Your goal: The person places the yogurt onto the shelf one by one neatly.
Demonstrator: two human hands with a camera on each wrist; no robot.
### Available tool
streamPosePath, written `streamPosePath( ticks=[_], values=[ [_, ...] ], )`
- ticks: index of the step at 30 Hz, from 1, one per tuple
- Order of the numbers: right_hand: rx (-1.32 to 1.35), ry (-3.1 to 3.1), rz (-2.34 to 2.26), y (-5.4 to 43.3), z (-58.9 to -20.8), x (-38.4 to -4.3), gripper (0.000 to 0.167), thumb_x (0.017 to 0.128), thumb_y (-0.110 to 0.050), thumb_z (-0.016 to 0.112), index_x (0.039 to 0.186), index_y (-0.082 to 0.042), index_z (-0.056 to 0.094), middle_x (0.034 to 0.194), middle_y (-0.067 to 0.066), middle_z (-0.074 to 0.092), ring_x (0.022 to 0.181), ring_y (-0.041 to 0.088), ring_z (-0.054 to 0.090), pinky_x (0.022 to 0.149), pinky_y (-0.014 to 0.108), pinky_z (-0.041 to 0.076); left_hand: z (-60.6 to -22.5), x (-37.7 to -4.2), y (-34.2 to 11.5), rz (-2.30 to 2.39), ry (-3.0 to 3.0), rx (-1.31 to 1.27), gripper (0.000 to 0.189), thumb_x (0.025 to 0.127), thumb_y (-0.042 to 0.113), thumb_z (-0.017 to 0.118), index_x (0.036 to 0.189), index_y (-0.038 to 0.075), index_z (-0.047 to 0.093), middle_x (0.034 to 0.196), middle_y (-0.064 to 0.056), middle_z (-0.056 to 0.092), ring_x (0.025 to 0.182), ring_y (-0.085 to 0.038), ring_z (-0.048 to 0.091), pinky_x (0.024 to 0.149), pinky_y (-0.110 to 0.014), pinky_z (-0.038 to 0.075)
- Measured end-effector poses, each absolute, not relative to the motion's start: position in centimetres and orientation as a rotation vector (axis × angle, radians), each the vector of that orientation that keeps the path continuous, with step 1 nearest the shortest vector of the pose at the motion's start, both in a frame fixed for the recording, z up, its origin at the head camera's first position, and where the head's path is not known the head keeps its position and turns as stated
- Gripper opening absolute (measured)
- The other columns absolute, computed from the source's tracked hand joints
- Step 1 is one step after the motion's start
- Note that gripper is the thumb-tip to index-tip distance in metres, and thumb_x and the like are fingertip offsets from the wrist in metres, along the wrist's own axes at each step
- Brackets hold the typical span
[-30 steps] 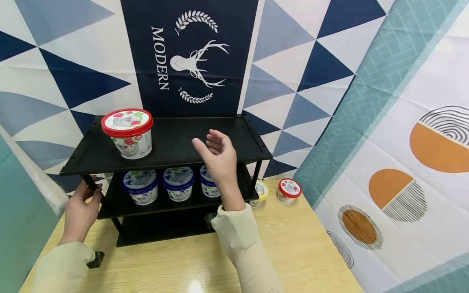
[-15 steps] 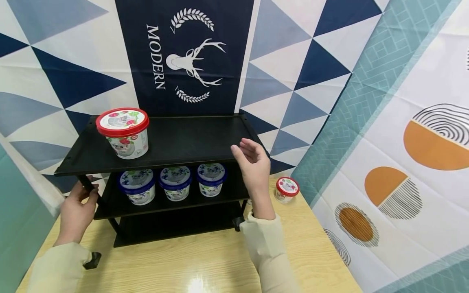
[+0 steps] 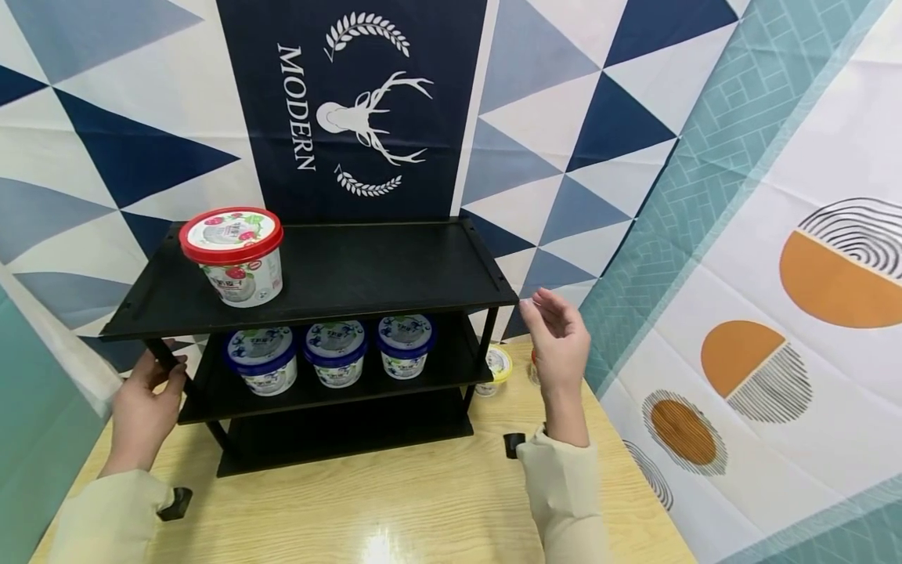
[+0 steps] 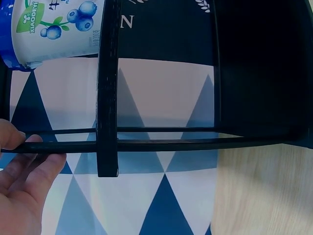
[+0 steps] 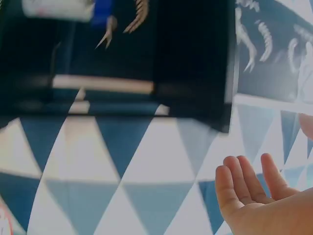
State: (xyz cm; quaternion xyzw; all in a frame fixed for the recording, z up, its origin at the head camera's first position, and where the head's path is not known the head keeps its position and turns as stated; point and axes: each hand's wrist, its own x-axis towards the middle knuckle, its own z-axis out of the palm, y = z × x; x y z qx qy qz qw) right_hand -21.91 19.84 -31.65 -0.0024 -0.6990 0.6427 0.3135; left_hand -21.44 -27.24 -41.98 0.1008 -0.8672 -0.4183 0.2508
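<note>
A black three-tier shelf [image 3: 380,266] stands on the table. My left hand [image 3: 146,411] grips its front left post [image 4: 78,147], thumb on one side and fingers on the other. Just past the top tier's right corner, my right hand [image 3: 560,345] is in the air with relaxed fingers and holds nothing. On the top tier at the left sits a large white tub with a red lid [image 3: 243,270]. Three blue-lidded tubs stand on the middle tier: a left one [image 3: 264,364], a middle one [image 3: 337,356] and a right one [image 3: 405,348].
Beyond the shelf's right side, a yellow-lidded tub [image 3: 496,368] stands on the wooden table [image 3: 317,509]. A red-lidded tub [image 3: 535,368] there is mostly hidden behind my right hand. Patterned cloth walls [image 3: 535,94] rise behind and to the right.
My right hand has moved right, from over the top tier to beyond the shelf's right edge. The left hand keeps its grip on the post.
</note>
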Motion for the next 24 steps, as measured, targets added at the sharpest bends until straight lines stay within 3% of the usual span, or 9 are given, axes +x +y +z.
streamPosePath(
  ticks=[3, 6, 12, 17, 20, 24],
  values=[
    [-0.079, -1.852, 1.643, 21.7, -32.9, -22.2, 0.038, 0.086, -0.019, 0.067, 0.119, -0.002, 0.060, 0.109, 0.000, 0.061, 0.097, 0.004, 0.058, 0.085, 0.011, 0.045, -41.9, -21.5, -27.3, -1.128, -2.368, 0.288, 0.040, 0.096, 0.018, 0.047, 0.135, 0.013, 0.048, 0.107, 0.011, 0.062, 0.080, 0.027, 0.033, 0.067, -0.003, 0.033],
    [-0.169, -1.876, 1.593, 23.6, -34.4, -22.7, 0.038, 0.086, -0.023, 0.067, 0.118, -0.003, 0.061, 0.108, 0.002, 0.060, 0.094, 0.001, 0.056, 0.083, 0.010, 0.043, -41.9, -21.6, -27.3, -1.121, -2.370, 0.302, 0.040, 0.096, 0.018, 0.047, 0.135, 0.013, 0.048, 0.109, 0.005, 0.063, 0.080, 0.027, 0.032, 0.066, -0.002, 0.033],
    [-0.414, -1.957, 1.505, 27.5, -38.5, -24.0, 0.047, 0.083, -0.035, 0.070, 0.118, -0.004, 0.059, 0.111, 0.009, 0.059, 0.089, 0.000, 0.053, 0.078, 0.008, 0.041, -42.0, -21.4, -27.4, -1.141, -2.350, 0.280, 0.039, 0.096, 0.018, 0.047, 0.134, 0.011, 0.049, 0.101, 0.025, 0.055, 0.080, 0.028, 0.033, 0.065, 0.000, 0.034],
    [-0.591, -2.081, 1.448, 30.1, -42.1, -24.5, 0.061, 0.084, -0.042, 0.066, 0.128, -0.003, 0.051, 0.124, 0.016, 0.054, 0.110, 0.022, 0.053, 0.091, 0.027, 0.043, -42.0, -21.3, -27.2, -1.140, -2.355, 0.275, 0.040, 0.096, 0.019, 0.047, 0.135, 0.011, 0.048, 0.101, 0.025, 0.054, 0.081, 0.029, 0.033, 0.065, 0.000, 0.034],
    [-0.684, -2.158, 1.437, 31.2, -44.0, -24.9, 0.072, 0.085, -0.047, 0.063, 0.136, -0.001, 0.043, 0.132, 0.022, 0.048, 0.122, 0.034, 0.046, 0.100, 0.044, 0.039, -42.0, -21.3, -27.2, -1.132, -2.366, 0.273, 0.040, 0.096, 0.019, 0.047, 0.135, 0.011, 0.048, 0.106, 0.014, 0.060, 0.083, 0.029, 0.033, 0.065, 0.000, 0.035],
    [-0.762, -2.256, 1.426, 32.3, -46.3, -25.5, 0.083, 0.084, -0.050, 0.061, 0.140, 0.004, 0.033, 0.134, 0.029, 0.042, 0.125, 0.041, 0.039, 0.103, 0.051, 0.034, -42.1, -21.2, -27.2, -1.110, -2.382, 0.269, 0.039, 0.097, 0.020, 0.047, 0.135, 0.012, 0.048, 0.118, -0.014, 0.063, 0.087, 0.027, 0.036, 0.064, -0.001, 0.035]
  ],
)
